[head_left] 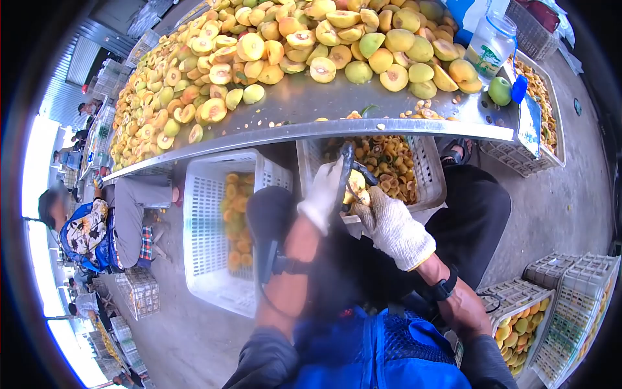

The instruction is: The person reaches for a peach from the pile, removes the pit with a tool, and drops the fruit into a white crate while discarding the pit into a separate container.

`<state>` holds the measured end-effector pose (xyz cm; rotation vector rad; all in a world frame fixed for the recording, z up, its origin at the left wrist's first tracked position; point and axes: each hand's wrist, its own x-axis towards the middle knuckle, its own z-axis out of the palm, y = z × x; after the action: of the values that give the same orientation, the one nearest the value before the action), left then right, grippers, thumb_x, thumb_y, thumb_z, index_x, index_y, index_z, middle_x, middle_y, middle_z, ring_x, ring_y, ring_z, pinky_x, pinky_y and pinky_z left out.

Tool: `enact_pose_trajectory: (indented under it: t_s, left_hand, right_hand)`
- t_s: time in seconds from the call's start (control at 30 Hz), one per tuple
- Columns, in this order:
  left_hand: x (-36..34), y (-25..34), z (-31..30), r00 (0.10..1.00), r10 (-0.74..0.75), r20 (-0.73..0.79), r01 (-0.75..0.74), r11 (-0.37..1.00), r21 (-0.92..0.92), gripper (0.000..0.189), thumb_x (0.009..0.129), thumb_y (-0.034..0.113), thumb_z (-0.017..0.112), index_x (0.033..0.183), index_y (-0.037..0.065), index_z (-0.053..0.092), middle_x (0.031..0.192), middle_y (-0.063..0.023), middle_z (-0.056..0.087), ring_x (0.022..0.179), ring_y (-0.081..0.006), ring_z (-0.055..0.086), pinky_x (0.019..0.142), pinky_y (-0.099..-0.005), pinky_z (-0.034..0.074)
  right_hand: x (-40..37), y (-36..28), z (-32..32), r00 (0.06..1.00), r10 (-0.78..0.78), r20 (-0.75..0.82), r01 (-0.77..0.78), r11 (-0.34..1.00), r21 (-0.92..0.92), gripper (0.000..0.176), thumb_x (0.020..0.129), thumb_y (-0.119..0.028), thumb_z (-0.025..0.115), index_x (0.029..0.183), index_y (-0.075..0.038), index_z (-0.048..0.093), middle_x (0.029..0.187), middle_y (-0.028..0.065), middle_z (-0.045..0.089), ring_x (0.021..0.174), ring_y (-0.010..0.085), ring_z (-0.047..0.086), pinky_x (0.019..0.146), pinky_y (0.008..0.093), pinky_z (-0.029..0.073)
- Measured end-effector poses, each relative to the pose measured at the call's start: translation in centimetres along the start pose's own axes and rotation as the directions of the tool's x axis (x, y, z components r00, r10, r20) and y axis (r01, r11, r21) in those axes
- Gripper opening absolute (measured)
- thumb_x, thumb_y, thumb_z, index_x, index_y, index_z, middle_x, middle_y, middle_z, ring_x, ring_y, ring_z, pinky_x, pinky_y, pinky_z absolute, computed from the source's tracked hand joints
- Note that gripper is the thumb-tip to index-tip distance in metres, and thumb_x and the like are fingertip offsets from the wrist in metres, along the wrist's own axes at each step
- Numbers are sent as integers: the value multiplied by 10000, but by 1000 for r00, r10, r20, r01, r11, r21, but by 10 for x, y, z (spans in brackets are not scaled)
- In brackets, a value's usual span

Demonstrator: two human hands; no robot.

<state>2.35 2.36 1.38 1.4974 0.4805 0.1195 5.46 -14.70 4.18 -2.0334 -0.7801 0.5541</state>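
My left hand (322,196), in a white glove, is closed round a dark tool (346,170) with a two-armed, plier-like outline; its exact kind is unclear. My right hand (396,232), in a knitted white glove, grips a cut yellow peach piece (356,184) against the tool. Both hands meet over my lap, in front of the table edge. Beyond them stands a white crate (424,170) holding small peach scraps (389,159). Left of my knee, another white crate (206,227) contains peach halves (237,217).
A metal table (291,107) bears a large heap of halved peaches (259,48), a plastic jug (489,45) and a green fruit (499,91). Filled crates stand at right, including a peach crate (521,327). Another person (97,227) sits at left.
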Motion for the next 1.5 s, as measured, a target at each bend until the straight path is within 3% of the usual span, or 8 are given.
enact_pose_trajectory:
  t_s: [0.23,0.47,0.77,0.97,1.0,1.07,1.17,1.5]
  left_hand:
    - [-10,-9,15,990,129,-52,-138,851,-506,273,982,221,532,1148,12,585,983,-66,671,878,-148,659,741,-281,565]
    - [-17,22,18,985,143,-101,-159,972,-172,354,991,301,560,913,-27,669,781,-86,679,645,-139,631,601,-271,517]
    - [-22,23,31,931,360,-65,-365,911,-190,402,1031,341,481,1014,-22,653,859,-125,697,735,-193,658,682,-312,551]
    - [2,-5,-4,980,173,101,-17,574,-819,483,1020,447,455,1272,41,528,1103,-101,629,953,-193,624,749,-342,560]
    - [2,-6,-24,920,259,296,179,395,-901,534,997,483,492,1312,52,493,1058,-88,620,922,-216,624,804,-340,557]
    - [-15,10,-43,962,59,-266,-234,683,-692,498,1020,403,465,1320,7,495,1130,-116,607,1010,-226,596,883,-331,502]
    - [-49,42,-97,543,149,-826,20,981,190,447,1053,282,426,1331,-61,496,1239,-158,588,1143,-241,554,1000,-318,421]
    - [-80,59,-272,585,706,-401,466,113,878,281,859,263,683,1056,63,679,992,-170,665,946,-374,634,851,-446,500]
  right_hand:
    - [-1,-8,10,997,11,-76,2,984,180,214,986,-215,546,983,-1,561,767,259,615,748,483,591,625,502,454]
    - [-4,-2,8,985,71,159,-120,939,322,273,997,-263,511,1017,-3,591,782,181,634,740,337,635,659,401,486]
    - [-10,-6,-4,801,39,597,-583,273,765,417,1011,-473,491,860,-88,550,551,-50,380,414,61,318,386,224,222]
    - [-8,-3,-24,848,152,507,-529,210,822,363,1017,-424,498,878,-93,553,579,-32,424,433,81,354,398,238,254]
    - [-4,23,-11,960,45,276,-252,568,783,341,1016,-397,507,889,-85,559,601,-24,450,472,88,393,427,244,291]
    - [5,75,15,951,-180,-252,169,984,-63,296,1013,-343,525,910,-68,569,646,-8,504,552,101,471,485,255,366]
    - [-4,49,-10,952,301,55,-305,917,256,306,991,-307,536,1028,-9,593,736,170,644,693,312,658,613,419,475]
    - [6,61,5,970,240,34,-241,970,16,300,1004,-322,527,935,-30,547,641,76,550,557,187,543,534,344,437]
